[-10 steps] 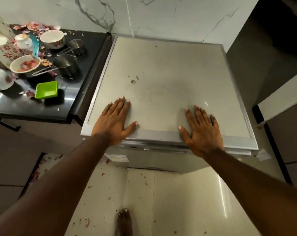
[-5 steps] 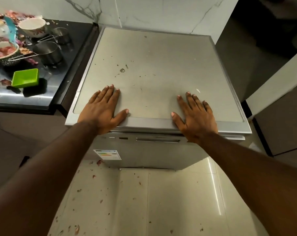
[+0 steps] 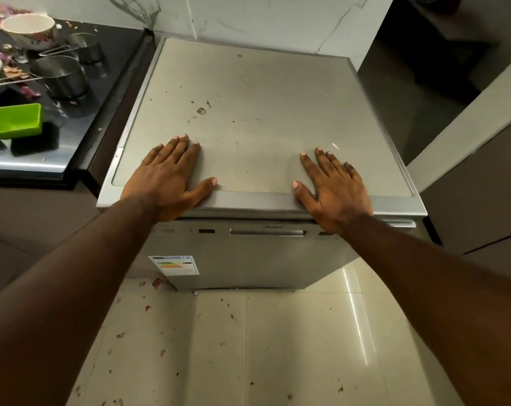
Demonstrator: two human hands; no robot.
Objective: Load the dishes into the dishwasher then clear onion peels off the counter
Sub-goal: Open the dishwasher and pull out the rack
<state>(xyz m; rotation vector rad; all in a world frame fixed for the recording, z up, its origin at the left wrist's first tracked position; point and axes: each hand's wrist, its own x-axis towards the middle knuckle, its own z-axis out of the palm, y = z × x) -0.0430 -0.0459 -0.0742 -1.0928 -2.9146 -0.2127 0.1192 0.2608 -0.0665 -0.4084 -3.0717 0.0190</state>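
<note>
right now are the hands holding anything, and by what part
Nothing is held. The left hand and right hand both lie flat, fingers straight, on the front edge of the dishwasher top.

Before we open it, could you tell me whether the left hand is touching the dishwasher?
Touching: the head view shows the left hand lying flat on the dishwasher top.

My black tabletop carries a green dish, two steel cups, a bowl and peels.
</note>
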